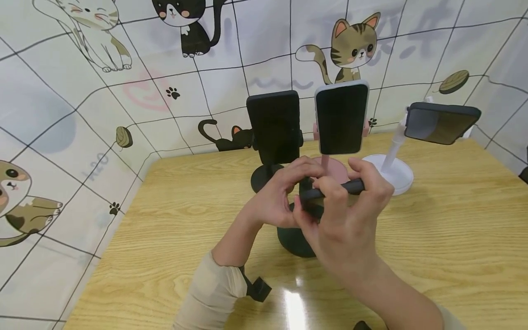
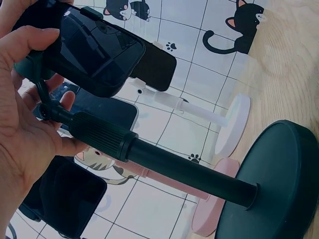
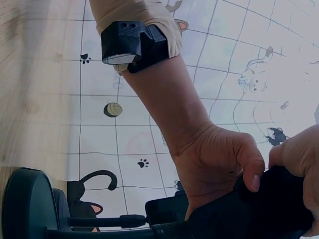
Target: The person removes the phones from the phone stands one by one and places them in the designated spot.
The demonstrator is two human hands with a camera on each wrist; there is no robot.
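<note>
A dark green phone stand (image 1: 294, 243) stands between the hands, its round base (image 2: 281, 179) flat on the table. In the left wrist view a dark phone (image 2: 99, 52) sits tilted in its clamp, above the ribbed collar (image 2: 102, 134). My left hand (image 1: 274, 197) curls round the clamp and joint, its thumb against the clamp side of the phone. From the other side my right hand (image 1: 350, 224) grips the phone (image 1: 354, 186) by its edges. The right wrist view shows both hands (image 3: 214, 164) close together at the phone (image 3: 249, 214); the clamp is partly hidden there.
Behind the hands stand three phones on stands: a black one (image 1: 274, 123), a pink one (image 1: 341, 119) and a white one (image 1: 392, 172) with its phone (image 1: 441, 123) sideways. A cat-patterned cloth (image 1: 214, 91) rises behind the wooden table (image 1: 177, 197).
</note>
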